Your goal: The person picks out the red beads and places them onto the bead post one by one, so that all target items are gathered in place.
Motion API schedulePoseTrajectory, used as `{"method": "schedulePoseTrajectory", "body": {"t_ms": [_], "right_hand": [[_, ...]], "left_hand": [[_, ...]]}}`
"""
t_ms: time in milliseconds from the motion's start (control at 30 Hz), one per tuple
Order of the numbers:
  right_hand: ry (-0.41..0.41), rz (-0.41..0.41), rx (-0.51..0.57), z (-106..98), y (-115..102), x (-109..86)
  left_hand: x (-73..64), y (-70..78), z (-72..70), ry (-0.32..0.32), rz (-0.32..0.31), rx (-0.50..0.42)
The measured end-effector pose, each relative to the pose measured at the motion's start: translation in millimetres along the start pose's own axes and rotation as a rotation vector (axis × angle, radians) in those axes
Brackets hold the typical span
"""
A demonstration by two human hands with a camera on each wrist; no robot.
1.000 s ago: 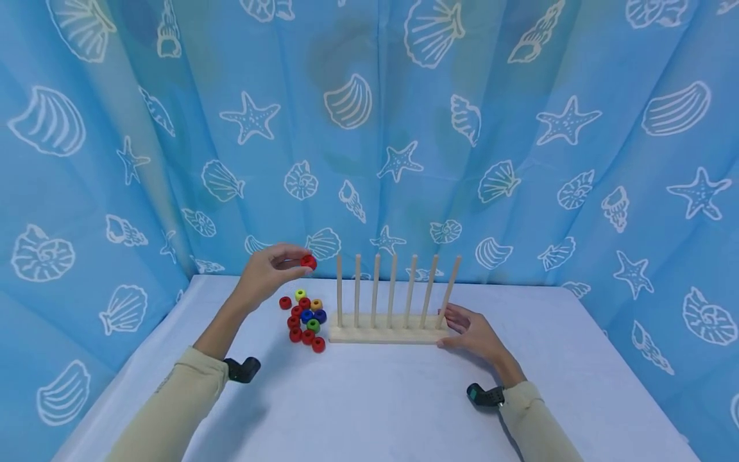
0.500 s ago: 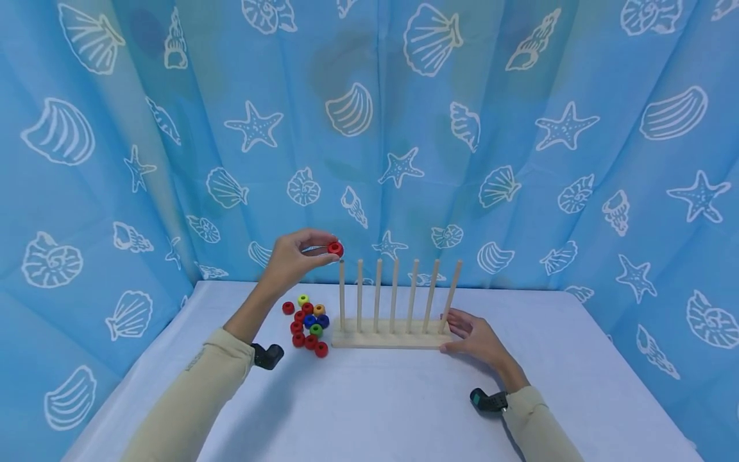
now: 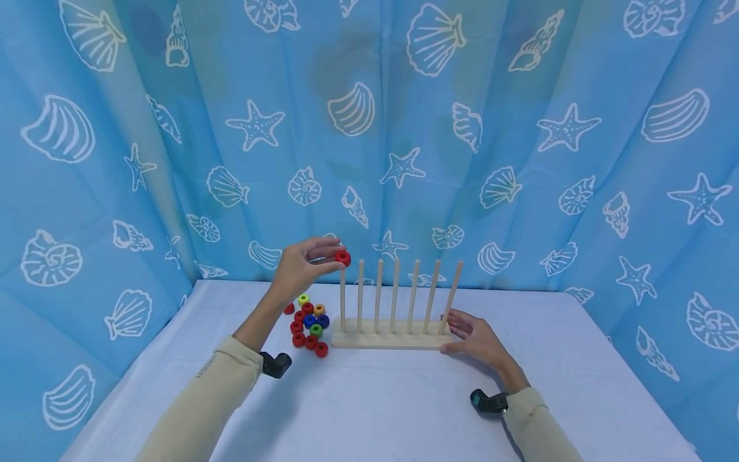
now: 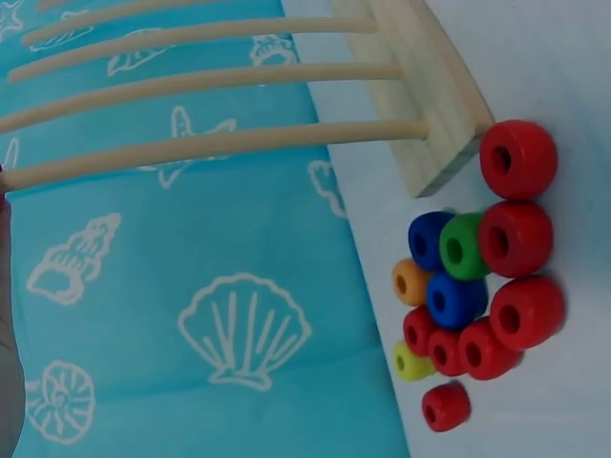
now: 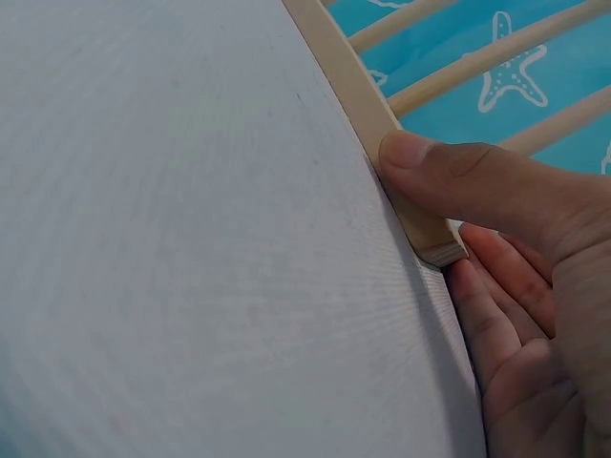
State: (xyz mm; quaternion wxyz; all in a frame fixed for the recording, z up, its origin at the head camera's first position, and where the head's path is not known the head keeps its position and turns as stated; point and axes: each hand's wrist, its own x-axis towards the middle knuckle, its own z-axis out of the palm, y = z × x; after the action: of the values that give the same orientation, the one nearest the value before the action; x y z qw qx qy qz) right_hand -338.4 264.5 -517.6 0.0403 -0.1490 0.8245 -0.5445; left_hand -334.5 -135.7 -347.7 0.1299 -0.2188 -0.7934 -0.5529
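Observation:
Between the thumb and fingers of my left hand (image 3: 301,266) is a red bead (image 3: 343,258), pinched right at the top of the leftmost peg (image 3: 343,298). Whether the peg's tip has entered the bead's hole cannot be told. The peg belongs to a wooden rack (image 3: 381,343) with several upright pegs on a flat base. My right hand (image 3: 478,341) grips the base's right end; in the right wrist view the thumb (image 5: 410,153) presses the front edge, with the other fingers behind the end. Only a sliver of the left hand (image 4: 10,382) shows in the left wrist view.
Left of the rack lies a cluster of loose beads: several red beads (image 4: 520,239), two blue beads (image 4: 456,300), a green bead (image 4: 465,246), an orange bead (image 4: 411,281) and a yellow bead (image 4: 412,362). A white cloth (image 3: 369,404) covers the table; a blue shell-print curtain (image 3: 369,147) hangs behind.
My left hand has carried the red bead rightward from above the loose beads, up and then slightly down onto the leftmost peg's top. The right hand keeps its grip on the rack's end.

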Motion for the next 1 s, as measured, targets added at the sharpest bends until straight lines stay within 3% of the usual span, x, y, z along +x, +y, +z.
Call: {"method": "schedulePoseTrajectory", "body": {"t_ms": [233,633,833,1000], "right_hand": [[0.013,0.032,0.007,0,3,-0.1],[0.011,0.028,0.012,0,2,1.7],[0.015,0.026,-0.005,-1,1,1.3],[0.019,0.028,-0.017,0,0,0.1]], "left_hand": [[-7.9,-14.8,6.5,-0.003,-0.041,-0.018],[-37.5,-71.7,30.0,0.008,-0.184,-0.064],[-49.7,-94.7,41.7,-0.007,-0.242,0.011],[-53.4,-103.1,45.7,-0.086,-0.187,0.105]]}}
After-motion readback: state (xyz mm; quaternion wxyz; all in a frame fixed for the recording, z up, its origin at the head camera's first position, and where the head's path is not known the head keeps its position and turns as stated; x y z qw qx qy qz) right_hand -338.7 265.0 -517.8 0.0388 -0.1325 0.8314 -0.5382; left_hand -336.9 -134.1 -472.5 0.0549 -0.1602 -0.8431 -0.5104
